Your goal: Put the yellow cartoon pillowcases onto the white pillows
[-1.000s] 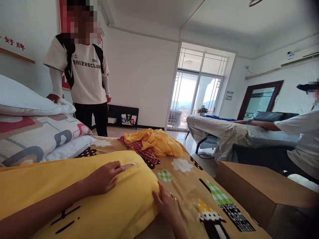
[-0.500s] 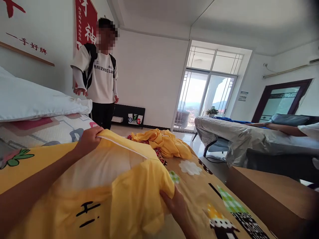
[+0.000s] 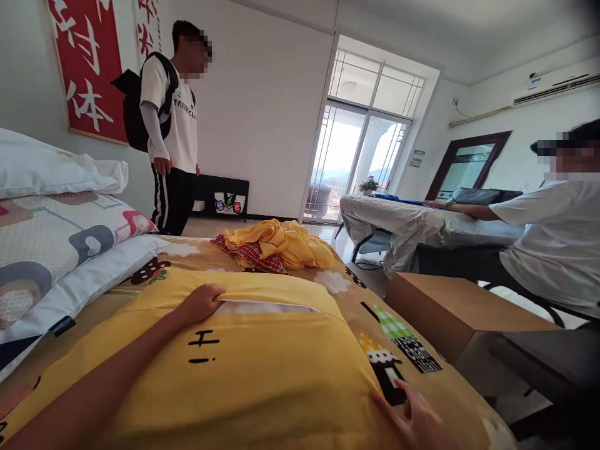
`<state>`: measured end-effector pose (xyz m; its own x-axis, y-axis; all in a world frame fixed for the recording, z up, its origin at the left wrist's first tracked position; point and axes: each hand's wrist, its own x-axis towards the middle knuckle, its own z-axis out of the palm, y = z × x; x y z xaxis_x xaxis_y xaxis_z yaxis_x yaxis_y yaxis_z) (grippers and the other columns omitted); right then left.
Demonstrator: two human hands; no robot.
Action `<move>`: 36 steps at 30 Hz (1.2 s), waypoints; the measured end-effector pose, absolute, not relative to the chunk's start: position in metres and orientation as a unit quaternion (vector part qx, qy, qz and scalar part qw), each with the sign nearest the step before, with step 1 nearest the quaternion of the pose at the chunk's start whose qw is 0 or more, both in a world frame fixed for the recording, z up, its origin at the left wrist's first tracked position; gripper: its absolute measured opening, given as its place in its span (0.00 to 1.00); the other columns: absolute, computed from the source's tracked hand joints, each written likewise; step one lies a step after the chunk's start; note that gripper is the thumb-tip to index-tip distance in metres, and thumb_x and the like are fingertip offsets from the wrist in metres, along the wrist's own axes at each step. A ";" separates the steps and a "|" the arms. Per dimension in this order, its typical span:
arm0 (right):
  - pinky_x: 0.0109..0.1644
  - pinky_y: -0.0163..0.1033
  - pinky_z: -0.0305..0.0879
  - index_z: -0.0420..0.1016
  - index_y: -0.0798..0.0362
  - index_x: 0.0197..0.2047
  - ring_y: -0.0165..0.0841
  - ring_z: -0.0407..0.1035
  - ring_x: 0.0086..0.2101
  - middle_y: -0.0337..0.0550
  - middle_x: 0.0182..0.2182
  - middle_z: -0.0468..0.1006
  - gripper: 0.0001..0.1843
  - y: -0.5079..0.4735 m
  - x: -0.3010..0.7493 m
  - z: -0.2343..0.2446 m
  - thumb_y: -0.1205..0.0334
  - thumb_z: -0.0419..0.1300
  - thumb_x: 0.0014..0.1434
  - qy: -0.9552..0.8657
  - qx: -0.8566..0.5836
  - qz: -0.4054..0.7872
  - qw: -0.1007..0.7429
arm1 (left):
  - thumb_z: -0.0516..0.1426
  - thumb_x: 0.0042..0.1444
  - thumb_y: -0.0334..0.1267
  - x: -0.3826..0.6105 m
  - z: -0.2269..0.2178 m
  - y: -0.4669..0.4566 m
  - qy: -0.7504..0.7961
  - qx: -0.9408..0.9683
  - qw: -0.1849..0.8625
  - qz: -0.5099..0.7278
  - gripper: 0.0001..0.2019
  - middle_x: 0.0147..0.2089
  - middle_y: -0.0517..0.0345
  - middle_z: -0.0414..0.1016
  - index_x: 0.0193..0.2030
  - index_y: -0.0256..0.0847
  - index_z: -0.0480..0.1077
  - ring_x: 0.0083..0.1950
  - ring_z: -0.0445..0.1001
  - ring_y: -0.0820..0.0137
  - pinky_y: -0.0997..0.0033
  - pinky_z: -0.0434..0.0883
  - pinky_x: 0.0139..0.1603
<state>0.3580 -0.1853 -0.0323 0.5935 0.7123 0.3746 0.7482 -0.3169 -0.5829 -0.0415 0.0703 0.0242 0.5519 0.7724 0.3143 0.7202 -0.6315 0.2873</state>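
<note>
On the bed, front and centre, we log a plump yellow fabric pillow point(image 3: 262, 375) printed with black marks that read roughly "H i". Behind it, a red wall banner point(image 3: 89, 69) carries large white Chinese characters. The standing person's white T-shirt point(image 3: 180, 125) has dark lettering too small for us to read. Our left hand point(image 3: 201, 304) pinches the case's open edge, with the white inner cushion point(image 3: 267, 307) showing in the slit. Our right hand point(image 3: 417, 420) lies at the pillow's near corner on the cartoon-print tan bedsheet point(image 3: 450, 387), fingers loose and spread, gripping nothing.

left hand point(image 3: 201, 302): arm extended, fingers curled | right hand point(image 3: 416, 420): low, fingers loose
</note>
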 end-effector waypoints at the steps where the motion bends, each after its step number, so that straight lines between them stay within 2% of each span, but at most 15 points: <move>1: 0.33 0.51 0.67 0.75 0.44 0.38 0.49 0.74 0.29 0.51 0.29 0.78 0.21 -0.179 0.356 -0.013 0.39 0.54 0.49 -0.467 -0.810 -0.067 0.349 | 0.48 0.54 0.37 -0.043 0.034 0.071 0.418 0.881 0.060 0.212 0.11 0.28 0.55 0.70 0.22 0.40 0.61 0.33 0.68 0.66 0.69 0.61 0.35; 4: 0.49 0.51 0.64 0.71 0.53 0.52 0.49 0.71 0.45 0.57 0.41 0.78 0.25 -0.139 0.326 0.040 0.46 0.50 0.59 -0.562 -0.757 -0.185 0.278 | 0.48 0.53 0.36 -0.050 0.062 0.068 0.416 0.886 0.024 0.203 0.11 0.26 0.57 0.67 0.20 0.40 0.58 0.30 0.66 0.68 0.70 0.57 0.32; 7: 0.57 0.51 0.56 0.63 0.56 0.61 0.48 0.61 0.57 0.59 0.58 0.68 0.28 -0.078 0.281 0.065 0.56 0.53 0.59 -0.697 -0.692 -0.155 0.106 | 0.49 0.54 0.35 -0.053 0.072 0.055 0.431 0.888 -0.031 0.155 0.12 0.28 0.54 0.69 0.21 0.39 0.61 0.31 0.67 0.66 0.68 0.58 0.33; 10: 0.52 0.45 0.61 0.69 0.55 0.56 0.43 0.67 0.52 0.55 0.53 0.74 0.24 -0.020 0.256 0.071 0.65 0.54 0.55 -0.777 -0.626 -0.063 -0.034 | 0.47 0.60 0.36 -0.048 0.068 0.033 0.428 0.892 -0.085 0.121 0.14 0.32 0.50 0.71 0.25 0.39 0.66 0.35 0.69 0.63 0.65 0.62 0.38; 13: 0.40 0.38 0.65 0.76 0.54 0.47 0.41 0.73 0.41 0.51 0.43 0.79 0.21 0.023 0.259 0.080 0.66 0.61 0.47 -0.788 -0.609 -0.027 -0.085 | 0.45 0.63 0.34 -0.029 0.069 0.006 0.368 0.915 -0.101 0.128 0.13 0.40 0.48 0.72 0.34 0.39 0.69 0.40 0.70 0.62 0.64 0.66 0.42; 16: 0.36 0.37 0.63 0.79 0.58 0.40 0.41 0.74 0.38 0.55 0.40 0.80 0.19 0.047 0.268 0.088 0.71 0.62 0.42 -0.778 -0.617 -0.023 -0.115 | 0.46 0.63 0.34 0.007 0.071 -0.013 0.267 0.954 -0.045 0.128 0.10 0.49 0.48 0.72 0.43 0.40 0.67 0.50 0.70 0.63 0.64 0.67 0.52; 19: 0.35 0.36 0.61 0.79 0.57 0.39 0.40 0.73 0.38 0.54 0.40 0.80 0.16 0.052 0.275 0.089 0.72 0.59 0.46 -0.775 -0.622 -0.035 -0.105 | 0.47 0.63 0.35 0.043 0.058 -0.019 0.233 0.963 -0.001 0.138 0.13 0.61 0.46 0.67 0.51 0.39 0.65 0.62 0.64 0.60 0.59 0.61 0.63; 22: 0.33 0.34 0.58 0.78 0.51 0.40 0.36 0.73 0.38 0.46 0.40 0.80 0.15 0.043 0.287 0.092 0.71 0.56 0.50 -0.781 -0.619 -0.042 -0.074 | 0.49 0.61 0.38 0.063 0.034 -0.018 0.264 0.952 0.009 0.152 0.24 0.70 0.43 0.53 0.64 0.38 0.56 0.70 0.53 0.55 0.50 0.54 0.68; 23: 0.33 0.34 0.57 0.77 0.50 0.40 0.35 0.73 0.38 0.45 0.40 0.80 0.16 0.039 0.292 0.094 0.71 0.55 0.51 -0.783 -0.618 -0.045 -0.063 | 0.50 0.61 0.40 0.066 0.029 -0.016 0.275 0.950 0.017 0.148 0.27 0.71 0.43 0.53 0.67 0.38 0.53 0.70 0.53 0.54 0.49 0.54 0.68; 27: 0.40 0.36 0.57 0.72 0.50 0.46 0.35 0.69 0.44 0.45 0.43 0.77 0.19 0.020 0.307 0.097 0.73 0.52 0.52 -0.789 -0.607 -0.090 0.027 | 0.49 0.61 0.45 0.083 0.029 -0.004 0.321 0.942 0.052 0.087 0.31 0.56 0.40 0.72 0.69 0.36 0.52 0.55 0.71 0.53 0.45 0.60 0.61; 29: 0.45 0.37 0.56 0.71 0.51 0.46 0.36 0.67 0.46 0.45 0.43 0.75 0.20 0.015 0.309 0.090 0.75 0.51 0.53 -0.784 -0.599 -0.128 0.101 | 0.44 0.64 0.47 0.104 0.036 0.008 0.338 0.936 0.065 0.076 0.30 0.52 0.40 0.75 0.70 0.37 0.51 0.51 0.74 0.52 0.45 0.64 0.57; 31: 0.45 0.38 0.55 0.72 0.51 0.44 0.36 0.65 0.45 0.45 0.41 0.74 0.19 0.013 0.310 0.081 0.76 0.51 0.51 -0.773 -0.598 -0.152 0.151 | 0.41 0.65 0.46 0.130 0.040 0.021 0.347 0.929 0.069 0.109 0.26 0.56 0.40 0.72 0.68 0.41 0.54 0.55 0.71 0.50 0.44 0.63 0.57; 32: 0.45 0.39 0.55 0.73 0.51 0.43 0.36 0.65 0.44 0.45 0.41 0.74 0.20 0.013 0.311 0.077 0.77 0.51 0.51 -0.768 -0.600 -0.158 0.161 | 0.41 0.65 0.45 0.141 0.039 0.026 0.345 0.927 0.063 0.131 0.24 0.58 0.41 0.70 0.65 0.42 0.60 0.58 0.68 0.49 0.44 0.62 0.58; 34: 0.44 0.39 0.54 0.74 0.50 0.43 0.36 0.64 0.44 0.45 0.41 0.73 0.21 0.013 0.315 0.073 0.78 0.51 0.51 -0.759 -0.605 -0.166 0.174 | 0.44 0.64 0.42 0.159 0.036 0.033 0.328 0.930 0.041 0.161 0.20 0.61 0.40 0.67 0.55 0.41 0.69 0.62 0.64 0.48 0.45 0.60 0.61; 36: 0.43 0.39 0.54 0.75 0.49 0.44 0.37 0.63 0.43 0.45 0.40 0.72 0.22 0.011 0.318 0.074 0.78 0.51 0.52 -0.751 -0.608 -0.176 0.188 | 0.48 0.61 0.40 0.166 0.032 0.035 0.291 0.944 0.037 0.150 0.16 0.61 0.41 0.66 0.49 0.39 0.72 0.63 0.63 0.49 0.47 0.60 0.63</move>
<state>0.3181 0.0105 0.0737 -0.1885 0.8470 0.4970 0.9797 0.1977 0.0347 0.1661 0.0347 0.0317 0.7857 0.5603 0.2622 0.5380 -0.8281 0.1575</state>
